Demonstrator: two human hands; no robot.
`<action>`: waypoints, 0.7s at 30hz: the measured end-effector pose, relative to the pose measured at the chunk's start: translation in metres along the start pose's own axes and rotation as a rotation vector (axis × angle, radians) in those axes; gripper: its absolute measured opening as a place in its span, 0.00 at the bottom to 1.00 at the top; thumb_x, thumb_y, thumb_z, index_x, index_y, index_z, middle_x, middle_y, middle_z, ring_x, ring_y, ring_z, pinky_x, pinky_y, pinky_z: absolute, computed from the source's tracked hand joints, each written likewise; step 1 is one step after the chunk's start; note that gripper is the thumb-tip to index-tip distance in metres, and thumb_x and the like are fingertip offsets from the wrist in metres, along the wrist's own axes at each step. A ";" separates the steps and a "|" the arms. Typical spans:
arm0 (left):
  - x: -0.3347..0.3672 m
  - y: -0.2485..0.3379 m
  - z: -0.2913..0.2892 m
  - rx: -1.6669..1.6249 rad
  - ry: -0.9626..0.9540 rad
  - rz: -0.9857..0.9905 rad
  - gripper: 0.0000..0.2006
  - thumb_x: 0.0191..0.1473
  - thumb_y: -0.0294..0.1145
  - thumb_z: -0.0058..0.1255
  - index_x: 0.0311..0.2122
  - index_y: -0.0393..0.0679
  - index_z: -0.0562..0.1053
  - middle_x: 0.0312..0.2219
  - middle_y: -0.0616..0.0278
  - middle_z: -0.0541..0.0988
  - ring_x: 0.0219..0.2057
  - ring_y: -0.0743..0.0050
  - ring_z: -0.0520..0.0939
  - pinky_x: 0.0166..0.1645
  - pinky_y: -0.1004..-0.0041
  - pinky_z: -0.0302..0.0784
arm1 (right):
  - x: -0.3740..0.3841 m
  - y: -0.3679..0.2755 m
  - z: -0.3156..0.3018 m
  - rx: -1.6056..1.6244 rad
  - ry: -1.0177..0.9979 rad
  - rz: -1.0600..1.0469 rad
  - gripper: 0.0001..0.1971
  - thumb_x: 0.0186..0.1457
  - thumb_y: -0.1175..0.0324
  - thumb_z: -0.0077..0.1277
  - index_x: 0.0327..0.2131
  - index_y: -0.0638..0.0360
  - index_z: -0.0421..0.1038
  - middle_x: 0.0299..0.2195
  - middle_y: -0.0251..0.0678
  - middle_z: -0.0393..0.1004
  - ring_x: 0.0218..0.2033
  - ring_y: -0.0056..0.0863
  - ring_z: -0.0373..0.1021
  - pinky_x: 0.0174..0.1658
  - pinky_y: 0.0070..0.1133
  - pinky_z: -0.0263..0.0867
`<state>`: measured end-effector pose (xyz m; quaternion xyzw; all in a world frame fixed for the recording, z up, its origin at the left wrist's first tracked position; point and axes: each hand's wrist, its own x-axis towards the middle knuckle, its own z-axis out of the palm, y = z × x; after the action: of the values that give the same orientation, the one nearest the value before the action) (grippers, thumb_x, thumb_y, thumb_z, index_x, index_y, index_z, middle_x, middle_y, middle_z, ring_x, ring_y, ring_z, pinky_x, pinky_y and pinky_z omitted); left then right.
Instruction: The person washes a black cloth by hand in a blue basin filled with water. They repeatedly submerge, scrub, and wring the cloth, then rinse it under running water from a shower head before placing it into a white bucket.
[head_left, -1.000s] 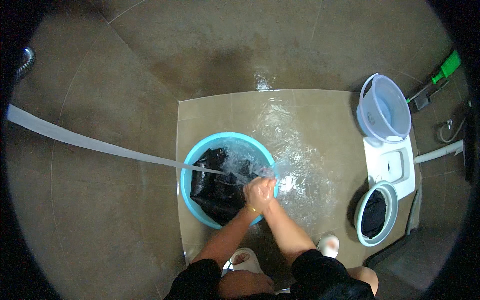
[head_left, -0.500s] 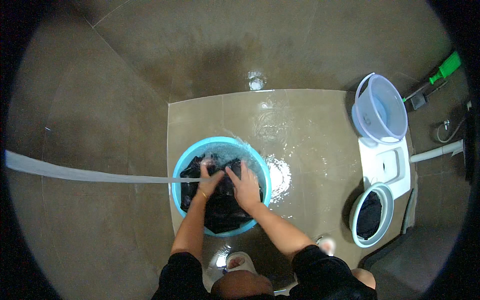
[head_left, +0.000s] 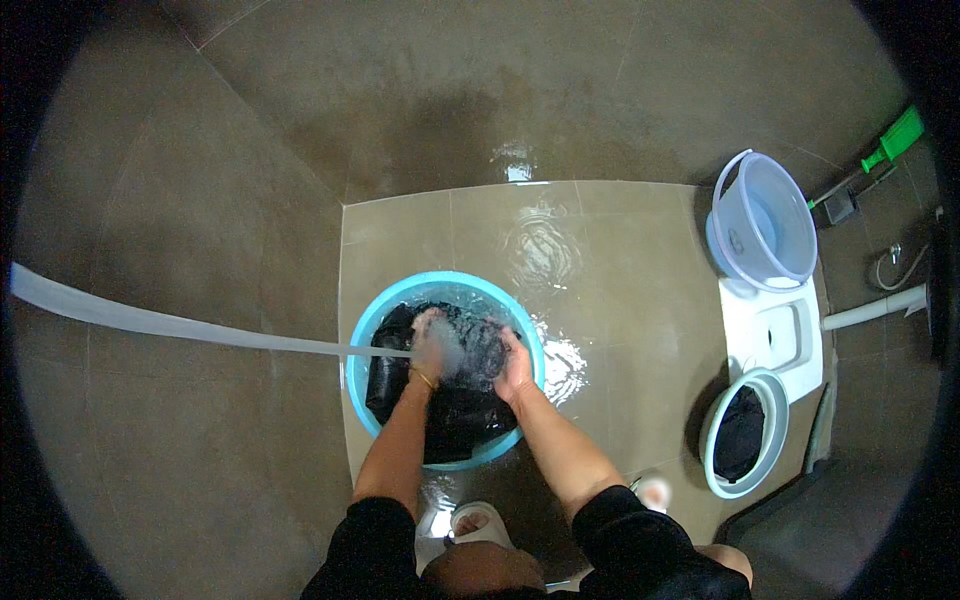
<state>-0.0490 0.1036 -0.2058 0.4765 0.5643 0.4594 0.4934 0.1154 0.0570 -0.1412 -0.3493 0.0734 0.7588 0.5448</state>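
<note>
A light-blue basin (head_left: 362, 330) on the floor holds soaked black cloth (head_left: 470, 415) and water. My left hand (head_left: 428, 342) is at the middle left of the basin, its fingers curled into the cloth and partly blurred by splashing water. On the right side, near the rim, my right hand (head_left: 515, 368) grips the cloth's edge, with its fingertips hidden in the folds. Between my hands the cloth is bunched up. A stream of water (head_left: 230, 335) comes in from the left and strikes at my left hand, spraying over the cloth.
At the right, a pale-blue bucket (head_left: 785, 215) stands by a white squat toilet (head_left: 732, 315). A smaller pale basin (head_left: 775, 440) beside it holds dark cloth. A green brush (head_left: 893, 138) leans in the far right corner. The tiled floor (head_left: 640, 300) is wet.
My hands have moved apart; the right has gone right and a little nearer. From lying spread over the cloth, they have closed on it, and the cloth is bunched between them.
</note>
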 end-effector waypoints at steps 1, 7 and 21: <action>-0.020 0.063 0.014 -0.094 -0.033 0.027 0.10 0.54 0.28 0.40 0.41 0.39 0.69 0.38 0.61 0.73 0.41 0.69 0.72 0.50 0.71 0.64 | -0.009 -0.006 0.010 0.042 0.019 0.010 0.27 0.55 0.47 0.39 0.50 0.56 0.64 0.51 0.40 0.64 0.50 0.40 0.61 0.55 0.37 0.54; -0.133 0.176 0.079 0.454 -0.247 0.432 0.10 0.45 0.26 0.49 0.36 0.44 0.72 0.33 0.57 0.74 0.36 0.54 0.72 0.45 0.64 0.65 | -0.027 -0.020 0.043 0.099 -0.267 0.199 0.29 0.53 0.43 0.43 0.47 0.58 0.64 0.43 0.39 0.69 0.42 0.36 0.66 0.48 0.32 0.62; 0.017 0.060 -0.010 0.081 0.020 -0.151 0.18 0.54 0.43 0.46 0.21 0.40 0.73 0.17 0.65 0.74 0.24 0.74 0.72 0.33 0.72 0.68 | -0.039 0.006 0.044 -0.557 0.276 -0.313 0.21 0.51 0.60 0.51 0.43 0.68 0.65 0.38 0.41 0.71 0.37 0.29 0.68 0.43 0.25 0.64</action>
<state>-0.0546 0.1273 -0.1474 0.4476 0.6216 0.4024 0.5014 0.0965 0.0460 -0.0867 -0.5907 -0.1179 0.6028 0.5232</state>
